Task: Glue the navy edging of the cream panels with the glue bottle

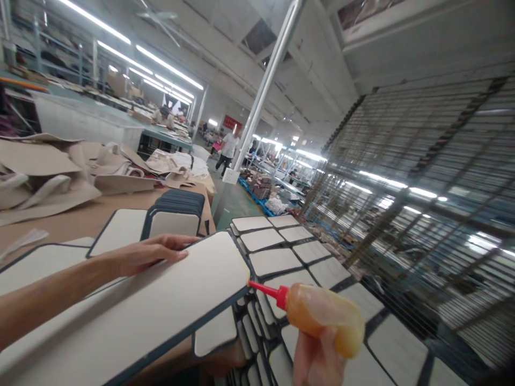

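A long white panel (161, 311) with a dark blue edge and rounded corners slants across the lower left. My left hand (161, 251) grips its far long edge, thumb on the white face and fingers going behind the edge. In my right hand (319, 354), at the lower right, is a clear squeeze bottle (325, 316) of amber liquid, tilted on its side. Its red nozzle (263, 288) points left, and the tip touches or nearly touches the panel's right corner. A thin yellowish line shows along the panel's end near that corner.
White dark-edged pieces (276, 261) lie in rows at the right. A stack of dark-edged panels (175, 214) stands on the brown table (120, 201) behind my left hand. Beige material (40, 177) is piled at the left. Beyond are a metal post (265, 86), wire racks (422, 150) and a walking person (229, 147).
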Motion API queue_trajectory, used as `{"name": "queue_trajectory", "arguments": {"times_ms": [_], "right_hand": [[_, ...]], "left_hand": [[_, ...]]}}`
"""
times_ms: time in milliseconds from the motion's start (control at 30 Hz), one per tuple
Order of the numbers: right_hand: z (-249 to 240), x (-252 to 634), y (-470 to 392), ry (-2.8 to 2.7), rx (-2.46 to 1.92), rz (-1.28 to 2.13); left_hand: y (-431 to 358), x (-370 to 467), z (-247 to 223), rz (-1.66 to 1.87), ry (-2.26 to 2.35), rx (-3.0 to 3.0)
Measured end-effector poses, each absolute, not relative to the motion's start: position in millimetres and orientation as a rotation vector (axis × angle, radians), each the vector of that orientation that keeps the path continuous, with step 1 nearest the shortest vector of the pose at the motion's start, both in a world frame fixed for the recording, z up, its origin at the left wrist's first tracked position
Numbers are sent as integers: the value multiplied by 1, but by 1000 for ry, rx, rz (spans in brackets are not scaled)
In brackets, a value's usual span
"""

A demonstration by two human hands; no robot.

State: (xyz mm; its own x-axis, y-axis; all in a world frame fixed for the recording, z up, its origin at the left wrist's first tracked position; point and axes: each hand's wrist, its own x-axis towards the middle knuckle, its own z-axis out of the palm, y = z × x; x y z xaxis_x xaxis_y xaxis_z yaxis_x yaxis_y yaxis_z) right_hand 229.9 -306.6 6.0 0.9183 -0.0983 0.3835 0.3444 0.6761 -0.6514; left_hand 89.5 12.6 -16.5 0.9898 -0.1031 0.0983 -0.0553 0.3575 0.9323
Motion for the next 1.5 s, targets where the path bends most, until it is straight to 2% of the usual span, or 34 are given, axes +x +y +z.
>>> {"name": "queue_trajectory", "arguments": {"times_ms": [467, 800, 1267, 1500], "right_hand": [[6, 268, -354, -286, -772, -325], [-2, 285, -364, -274, -743, -288], [5, 256, -321, -272, -756, -275], [-1, 241, -295, -250, -754, -185]], "left_hand": [[-32, 149, -16, -75, -193, 1221], [-50, 159, -28, -26, -98, 1182], [-22, 136, -24, 49, -83, 1146], [-9, 111, -14, 126, 138, 1120]]}}
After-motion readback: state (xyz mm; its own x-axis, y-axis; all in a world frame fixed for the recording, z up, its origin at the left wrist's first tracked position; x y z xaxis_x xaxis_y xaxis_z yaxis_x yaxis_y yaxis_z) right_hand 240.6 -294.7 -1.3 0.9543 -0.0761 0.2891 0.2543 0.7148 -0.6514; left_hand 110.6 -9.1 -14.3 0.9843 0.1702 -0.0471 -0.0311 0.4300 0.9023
